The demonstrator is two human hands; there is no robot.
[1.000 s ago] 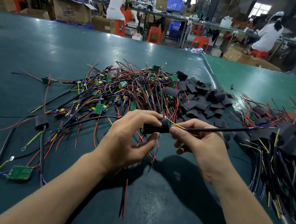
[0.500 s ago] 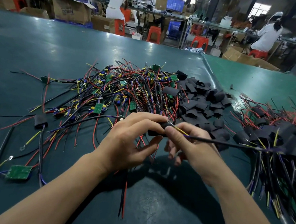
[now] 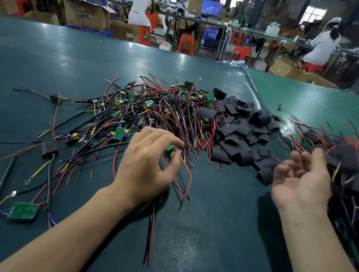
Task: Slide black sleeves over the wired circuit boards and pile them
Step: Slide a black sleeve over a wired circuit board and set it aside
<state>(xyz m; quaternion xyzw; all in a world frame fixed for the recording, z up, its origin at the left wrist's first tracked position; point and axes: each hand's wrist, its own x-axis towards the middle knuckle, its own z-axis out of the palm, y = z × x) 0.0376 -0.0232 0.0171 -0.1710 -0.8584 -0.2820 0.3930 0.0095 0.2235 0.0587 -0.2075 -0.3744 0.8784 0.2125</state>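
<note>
Left hand (image 3: 147, 163) was back-up over the near edge of the tangle of unsleeved wired circuit boards (image 3: 154, 112), at the centre of the green worktop (image 3: 205, 242). Its fingers were curled, thumb and forefinger pinching a small green circuit board (image 3: 170, 148) at the tangle's front edge; the board's red, black and purple wires (image 3: 188, 159) trailed out beside the fingertips. Whether the board was lifted off the worktop could not be told.

Right hand (image 3: 300, 181) was palm-up, fingers loosely spread and slightly blurred, holding nothing. It lay at the left edge of the pile of sleeved boards (image 3: 353, 163), which occupied the right side of the worktop with red and black wires fanning outward.

The loose black sleeves (image 3: 242, 135) formed a heap between the unsleeved tangle and the sleeved pile, beyond and between the two hands; the nearest sleeve lay just beside the right hand's fingers, not touching that could be made out.

Apart from the main heaps, on the left of the worktop: one bare green board (image 3: 23, 210) with blue, yellow and black leads near the front edge, and one single sleeved board (image 3: 49, 149) further back, its wires running toward the bare board. A pair of red and black wires (image 3: 150, 234) lay straight on the worktop near the left forearm.

Beyond the worktop: orange stools (image 3: 186, 43), cardboard boxes (image 3: 87, 15), and seated people at other benches.
</note>
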